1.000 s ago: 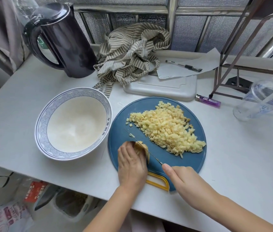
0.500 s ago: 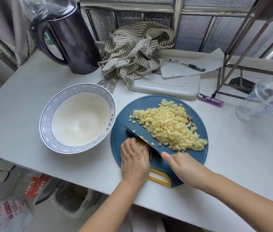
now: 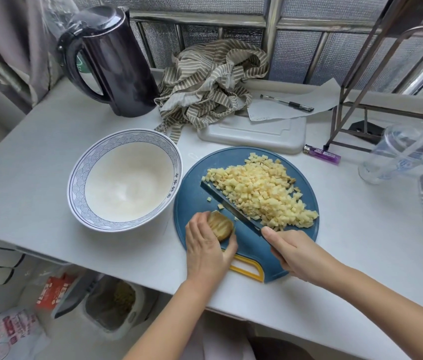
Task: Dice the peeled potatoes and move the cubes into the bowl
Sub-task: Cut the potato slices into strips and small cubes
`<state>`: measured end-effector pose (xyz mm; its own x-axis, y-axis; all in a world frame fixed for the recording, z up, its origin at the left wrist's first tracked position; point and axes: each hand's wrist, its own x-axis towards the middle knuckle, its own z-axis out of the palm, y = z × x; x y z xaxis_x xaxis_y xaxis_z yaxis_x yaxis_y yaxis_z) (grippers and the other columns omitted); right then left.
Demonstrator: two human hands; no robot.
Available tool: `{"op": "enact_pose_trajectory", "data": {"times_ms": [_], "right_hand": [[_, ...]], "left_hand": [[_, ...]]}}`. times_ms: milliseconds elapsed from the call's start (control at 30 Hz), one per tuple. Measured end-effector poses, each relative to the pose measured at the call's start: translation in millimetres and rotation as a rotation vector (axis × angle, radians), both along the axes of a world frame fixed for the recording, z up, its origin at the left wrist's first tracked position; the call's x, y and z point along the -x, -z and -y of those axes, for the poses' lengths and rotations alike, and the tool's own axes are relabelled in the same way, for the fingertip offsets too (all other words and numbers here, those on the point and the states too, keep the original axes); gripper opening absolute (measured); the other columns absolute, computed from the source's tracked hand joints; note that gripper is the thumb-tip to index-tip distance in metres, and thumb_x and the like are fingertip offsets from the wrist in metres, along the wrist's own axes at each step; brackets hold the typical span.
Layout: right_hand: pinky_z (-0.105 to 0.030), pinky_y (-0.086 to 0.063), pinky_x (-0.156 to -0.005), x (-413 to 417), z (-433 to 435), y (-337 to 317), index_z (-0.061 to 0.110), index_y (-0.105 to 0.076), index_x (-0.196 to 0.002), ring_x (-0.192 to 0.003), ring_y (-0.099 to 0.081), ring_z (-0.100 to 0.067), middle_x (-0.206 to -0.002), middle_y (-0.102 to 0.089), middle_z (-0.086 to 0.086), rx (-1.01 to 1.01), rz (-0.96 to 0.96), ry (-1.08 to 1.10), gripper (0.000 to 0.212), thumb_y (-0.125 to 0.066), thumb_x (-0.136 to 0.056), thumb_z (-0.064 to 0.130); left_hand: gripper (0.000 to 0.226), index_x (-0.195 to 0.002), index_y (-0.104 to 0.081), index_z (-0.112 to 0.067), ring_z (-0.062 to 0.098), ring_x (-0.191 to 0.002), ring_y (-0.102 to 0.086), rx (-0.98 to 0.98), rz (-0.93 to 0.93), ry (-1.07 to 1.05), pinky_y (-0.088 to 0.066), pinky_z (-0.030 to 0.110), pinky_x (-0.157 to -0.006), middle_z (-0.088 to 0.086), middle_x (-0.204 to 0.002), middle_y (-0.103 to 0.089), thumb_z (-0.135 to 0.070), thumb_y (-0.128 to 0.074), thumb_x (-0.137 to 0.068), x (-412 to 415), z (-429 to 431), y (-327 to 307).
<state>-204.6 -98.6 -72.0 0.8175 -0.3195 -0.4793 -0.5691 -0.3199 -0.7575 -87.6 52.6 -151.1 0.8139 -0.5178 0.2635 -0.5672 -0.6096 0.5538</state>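
Left hand (image 3: 209, 249): curls round a sliced potato piece (image 3: 221, 226) on the near left of the board.
Right hand (image 3: 292, 252): grips the knife (image 3: 231, 207), its blade lying along the near edge of the cube pile.
Potato cubes (image 3: 262, 192): heaped on the blue cutting board (image 3: 194, 203).
Bowl (image 3: 124, 178): white, blue-patterned rim, just left of the board.
Kettle (image 3: 117, 63): dark, at the back left.
Striped cloth (image 3: 210, 81): bunched beside the kettle.

Soft daylight, sharp, wide-angle edge distortion.

Black kettle (image 3: 117, 71) back-left – striped cloth (image 3: 210, 81) beside it; pen (image 3: 287, 103) on paper (image 3: 296, 105); purple lighter (image 3: 322, 154).
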Motion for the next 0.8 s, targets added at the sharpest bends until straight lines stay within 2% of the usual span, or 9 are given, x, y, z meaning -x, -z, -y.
{"op": "enact_pose_trajectory", "data": {"times_ms": [167,367,467,633,800], "right_hand": [[-0.031,-0.033,-0.059,5.2,-13.6,-3.1,0.013,-0.039,-0.062,-0.052,-0.033,-0.012,-0.056,-0.038,0.001,0.089,0.019,-0.052,0.060,-0.028,-0.096,0.061],[-0.032,-0.031,-0.060,3.9,-23.1,-4.4,0.012,-0.038,-0.065,-0.054,-0.031,-0.011,-0.060,-0.037,-0.003,0.173,-0.007,-0.096,0.063,-0.020,-0.087,0.068],[-0.027,-0.025,-0.055,4.1,-24.5,-5.0,0.014,-0.035,-0.062,-0.050,-0.031,-0.010,-0.056,-0.034,0.001,0.218,-0.001,-0.109,0.059,-0.022,-0.090,0.064],[-0.025,-0.027,-0.054,4.5,-27.0,-6.6,0.016,-0.035,-0.061,-0.049,-0.035,-0.009,-0.054,-0.035,0.003,0.225,-0.023,-0.118,0.055,-0.026,-0.099,0.054],[-0.024,-0.028,-0.054,2.5,-27.0,-7.8,0.013,-0.035,-0.063,-0.049,-0.034,-0.009,-0.056,-0.036,0.001,0.213,-0.074,-0.119,0.057,-0.024,-0.100,0.054]], "left_hand": [[0.062,-0.128,-0.038,-0.004,0.032,-0.109,-0.049,-0.006,0.009,0.000,-0.046,0.043,-0.094,0.015,-0.121,-0.048,-0.048,-0.050,-0.086,3.2,-2.5,0.2],[0.061,-0.124,-0.042,0.005,0.044,-0.108,-0.055,-0.088,0.039,-0.006,-0.050,0.052,-0.092,0.026,-0.119,-0.054,-0.044,-0.046,-0.086,3.1,-1.3,7.6],[0.058,-0.123,-0.042,0.004,0.041,-0.109,-0.054,-0.105,0.069,-0.006,-0.048,0.051,-0.094,0.025,-0.118,-0.055,-0.043,-0.044,-0.088,3.6,-1.7,8.8],[0.056,-0.123,-0.042,0.003,0.038,-0.112,-0.050,-0.104,0.090,-0.009,-0.047,0.049,-0.094,0.024,-0.119,-0.054,-0.042,-0.043,-0.090,3.0,-1.2,10.9],[0.059,-0.123,-0.041,0.004,0.034,-0.115,-0.041,-0.129,0.097,-0.017,-0.047,0.051,-0.094,0.025,-0.119,-0.054,-0.047,-0.033,-0.096,2.1,2.2,14.9]]}}
